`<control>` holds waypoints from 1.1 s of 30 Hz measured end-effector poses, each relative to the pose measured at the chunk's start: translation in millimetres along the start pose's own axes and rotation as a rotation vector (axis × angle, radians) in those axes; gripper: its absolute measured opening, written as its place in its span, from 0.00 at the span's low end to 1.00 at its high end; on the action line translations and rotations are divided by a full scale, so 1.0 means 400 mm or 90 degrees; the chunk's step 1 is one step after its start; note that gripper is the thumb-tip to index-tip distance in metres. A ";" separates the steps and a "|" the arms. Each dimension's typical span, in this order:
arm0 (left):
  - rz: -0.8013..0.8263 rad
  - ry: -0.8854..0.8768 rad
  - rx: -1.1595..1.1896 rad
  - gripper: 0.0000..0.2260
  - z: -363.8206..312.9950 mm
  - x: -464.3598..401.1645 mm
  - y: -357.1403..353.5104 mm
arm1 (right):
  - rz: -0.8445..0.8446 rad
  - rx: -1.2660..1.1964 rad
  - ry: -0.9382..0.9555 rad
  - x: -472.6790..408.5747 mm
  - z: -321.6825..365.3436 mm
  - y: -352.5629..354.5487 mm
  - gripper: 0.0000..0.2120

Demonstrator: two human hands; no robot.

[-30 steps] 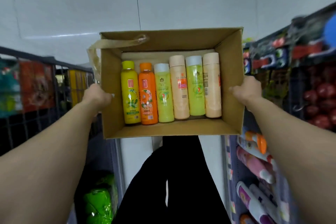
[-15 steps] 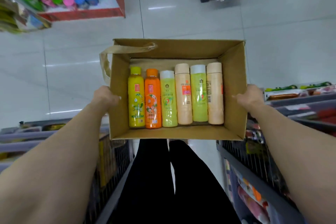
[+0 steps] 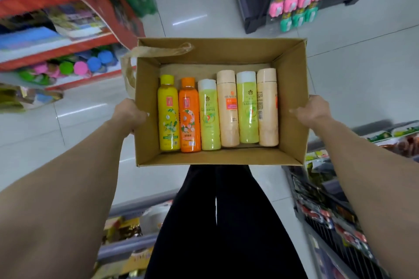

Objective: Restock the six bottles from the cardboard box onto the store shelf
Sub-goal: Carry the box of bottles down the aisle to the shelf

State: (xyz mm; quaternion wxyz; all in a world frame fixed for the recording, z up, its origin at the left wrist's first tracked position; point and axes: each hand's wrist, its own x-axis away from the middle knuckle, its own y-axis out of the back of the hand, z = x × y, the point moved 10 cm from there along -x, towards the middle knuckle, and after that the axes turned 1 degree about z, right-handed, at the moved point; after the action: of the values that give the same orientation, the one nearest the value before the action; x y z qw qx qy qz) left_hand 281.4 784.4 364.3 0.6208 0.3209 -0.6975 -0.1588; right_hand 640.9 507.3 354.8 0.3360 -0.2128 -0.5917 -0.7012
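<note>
Cardboard box (image 3: 292,106), clamped at its side walls by left hand (image 3: 130,115) and right hand (image 3: 311,112), looks light but floppy; six smooth bottles (image 3: 218,111) could roll.

**Open box of six bottles held over the aisle floor**

A cardboard box (image 3: 221,156) is held at its side walls by the left hand (image 3: 130,115) and the right hand (image 3: 311,112). Six bottles are laid flat side by side inside it: a yellow bottle (image 3: 168,115), an orange bottle (image 3: 189,118), a green bottle (image 3: 209,118), a peach bottle (image 3: 228,108), a second green bottle (image 3: 248,108) and a second peach bottle (image 3: 268,108). Black trousers (image 3: 222,222) are seen below the box. A red shelf unit (image 3: 68,45) is blurred at upper left.
</note>
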 end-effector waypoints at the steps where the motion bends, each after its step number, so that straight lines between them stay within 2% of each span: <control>1: 0.003 -0.005 -0.008 0.17 -0.036 -0.034 0.022 | 0.000 -0.012 -0.006 -0.030 0.027 0.006 0.16; 6: 0.007 -0.013 -0.058 0.16 -0.213 -0.206 0.120 | 0.007 -0.055 -0.047 -0.192 0.164 0.031 0.21; 9: -0.005 -0.033 -0.109 0.12 -0.327 -0.299 0.165 | -0.002 -0.078 -0.067 -0.278 0.225 0.037 0.15; 11: -0.012 -0.049 -0.135 0.15 -0.394 -0.367 0.195 | -0.005 -0.092 -0.086 -0.322 0.262 0.041 0.12; 18: -0.010 -0.062 -0.190 0.18 -0.558 -0.607 0.246 | 0.001 -0.137 -0.122 -0.485 0.381 0.011 0.14; 21: -0.004 -0.087 -0.230 0.19 -0.617 -0.706 0.246 | -0.008 -0.162 -0.140 -0.553 0.408 -0.013 0.12; 29: 0.042 -0.127 -0.300 0.18 -0.796 -1.023 0.219 | -0.027 -0.251 -0.264 -0.712 0.465 -0.187 0.10; 33: 0.063 -0.162 -0.350 0.14 -0.883 -1.176 0.177 | -0.032 -0.286 -0.330 -0.789 0.476 -0.298 0.11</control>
State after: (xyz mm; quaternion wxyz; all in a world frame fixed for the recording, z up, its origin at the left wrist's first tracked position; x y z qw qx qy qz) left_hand 616.3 1202.9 111.9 0.5988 0.0835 -0.7154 -0.3501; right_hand 751.4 770.7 93.0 0.1019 -0.4378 -0.4930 -0.7450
